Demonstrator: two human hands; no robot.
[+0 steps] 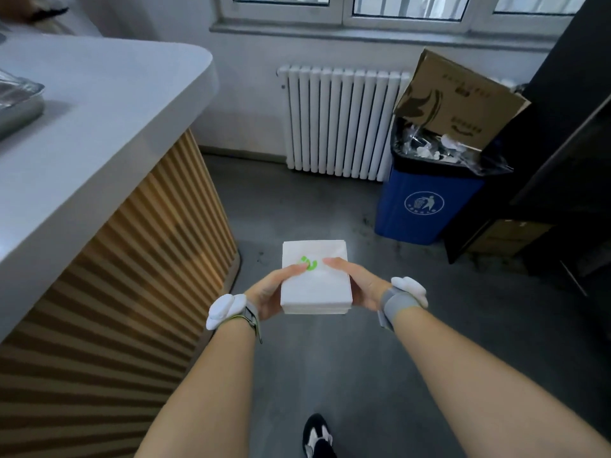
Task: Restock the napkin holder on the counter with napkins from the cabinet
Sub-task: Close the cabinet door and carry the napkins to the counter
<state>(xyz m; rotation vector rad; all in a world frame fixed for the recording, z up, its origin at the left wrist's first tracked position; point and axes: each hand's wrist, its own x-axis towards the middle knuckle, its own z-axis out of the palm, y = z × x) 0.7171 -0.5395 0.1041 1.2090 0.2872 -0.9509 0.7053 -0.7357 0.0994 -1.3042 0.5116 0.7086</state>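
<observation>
Holding a white stack of napkins (315, 279), the two hands share the load. The left hand (269, 294) grips the left side of the stack, with its thumb lying on top. The right hand (358, 285) grips the right side the same way, thumb on top near a small green mark. Both hands are wrapped around the stack, and neither one is loose or free. A soft white and grey band sits on each wrist.

The stack is in the air above the grey floor (330, 193), in front of the person's body. It is not resting on anything. One dark shoe (315, 434) shows on the floor below the arms.

The counter (99, 120) stands to the left, with a pale top and ribbed wooden sides. The napkins are near its rounded corner but not over it and not touching it. A shiny metal tray (18, 104) sits by the left edge of the counter top. No napkin holder shows anywhere in view, so I cannot tell how full it is.

Farther off, a white radiator (337, 123) stands under the window. Beside it is a blue bin (426, 206) with a cardboard box (459, 100) sticking out.

So the fetching part looks done, since the napkins are in hand. Reaching the holder and putting the napkins in it is left to do.
</observation>
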